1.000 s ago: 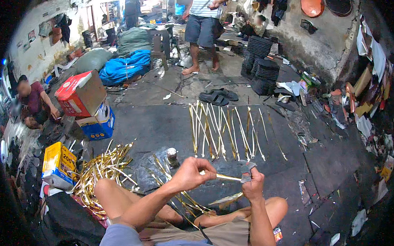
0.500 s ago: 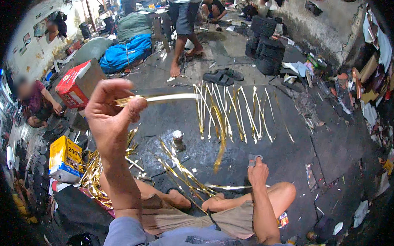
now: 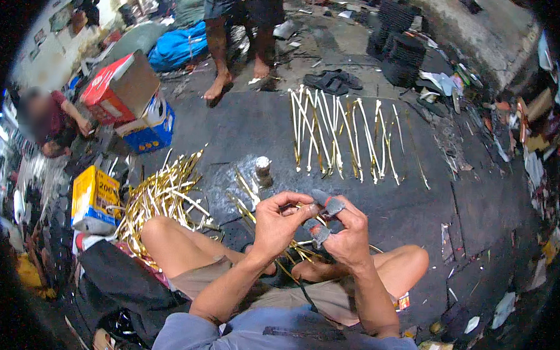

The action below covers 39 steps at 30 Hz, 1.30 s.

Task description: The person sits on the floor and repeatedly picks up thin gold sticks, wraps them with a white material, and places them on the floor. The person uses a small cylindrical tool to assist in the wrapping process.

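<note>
Fingers (image 3: 289, 199) of the left hand (image 3: 273, 227), turned inward, pinch a thin strip (image 3: 301, 206), mostly hidden at their tips; the right hand (image 3: 350, 236), in grey finger wraps (image 3: 334, 206), curls beside them; its hold cannot be told.

The left hand (image 3: 275, 229) meets the right hand (image 3: 350, 240), which wears grey finger wraps (image 3: 318, 233); a gold-and-white strip heap (image 3: 162, 198) lies left, a strip row (image 3: 350, 138) far right.

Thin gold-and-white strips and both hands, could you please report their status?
Left hand pinching strip, mostly hidden, at grey-wrapped fingers of right hand. Row of strips on dark mat. Short white-topped cylinder beyond left hand.
</note>
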Tool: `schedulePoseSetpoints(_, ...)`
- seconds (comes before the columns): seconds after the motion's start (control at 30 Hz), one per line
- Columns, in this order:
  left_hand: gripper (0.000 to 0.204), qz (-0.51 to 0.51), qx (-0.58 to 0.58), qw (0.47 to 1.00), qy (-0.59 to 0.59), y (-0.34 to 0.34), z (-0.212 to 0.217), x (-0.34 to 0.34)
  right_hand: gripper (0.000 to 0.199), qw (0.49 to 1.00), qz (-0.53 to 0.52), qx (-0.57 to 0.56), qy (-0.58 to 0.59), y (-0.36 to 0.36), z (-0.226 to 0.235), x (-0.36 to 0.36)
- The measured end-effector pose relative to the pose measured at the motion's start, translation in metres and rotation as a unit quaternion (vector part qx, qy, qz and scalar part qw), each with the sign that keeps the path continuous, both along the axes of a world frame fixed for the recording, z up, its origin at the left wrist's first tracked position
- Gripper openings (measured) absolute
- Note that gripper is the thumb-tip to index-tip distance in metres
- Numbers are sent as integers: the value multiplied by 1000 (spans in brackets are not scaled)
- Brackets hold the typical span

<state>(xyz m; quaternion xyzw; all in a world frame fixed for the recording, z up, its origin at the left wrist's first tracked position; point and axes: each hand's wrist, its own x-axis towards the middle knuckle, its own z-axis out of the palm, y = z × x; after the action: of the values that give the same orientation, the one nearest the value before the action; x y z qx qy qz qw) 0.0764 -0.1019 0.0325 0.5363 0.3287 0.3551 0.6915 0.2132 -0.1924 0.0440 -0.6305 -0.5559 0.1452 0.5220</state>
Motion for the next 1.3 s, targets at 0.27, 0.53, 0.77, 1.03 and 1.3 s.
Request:
schedulePoseSetpoints(0.27, 18, 95, -45, 988, -114, -8, -23, -4, 24, 998, -32, -9, -61, 3, -2, -18)
schedulePoseSetpoints(0.53, 19, 46, -129, 978, -158, -5, -29, -15, 19, 998, -14, 22, -54, 8, 1, -18)
schedulePoseSetpoints(0.77, 13, 63, -130, 970, -198, -12, -39, -17, 16, 992, -2, 60, -108, 5, -4, -19)
schedulePoseSetpoints(1.03, 9, 60, -6, 991, -118, -9, -18, -28, 18, 967, 69, 135, -203, -9, 6, -19)
schedulePoseSetpoints(1.3, 5, 83, -85, 979, -162, 46, -11, -59, 18, 986, 40, 67, -148, -42, -21, -29)
